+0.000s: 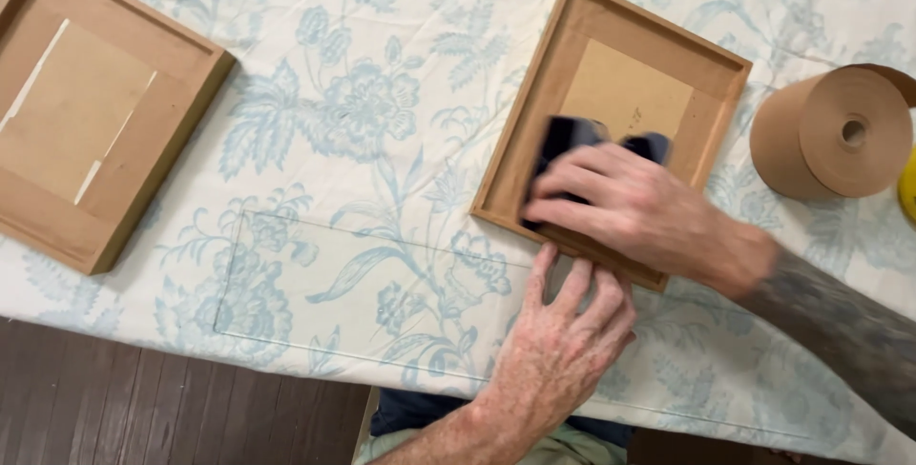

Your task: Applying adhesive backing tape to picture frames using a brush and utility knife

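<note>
My right hand (639, 212) presses a dark blue cloth (572, 136) down inside a wooden picture frame (534, 112) that lies face down, its brown backing board (625, 93) showing. My tattooed right forearm reaches in from the right. My left hand (563, 336) lies flat, fingers spread, at the frame's near edge, on a clear glass pane (315, 284) that rests on the blue floral tablecloth (363, 103). The cloth is blurred and partly hidden under my fingers.
A second wooden frame (162, 36) lies face down at the far left with strips of tape on its back. A roll of brown paper tape (830, 131) stands at the right, a yellow object (908, 184) beside it. Dark wood floor (143, 408) shows below the table's edge.
</note>
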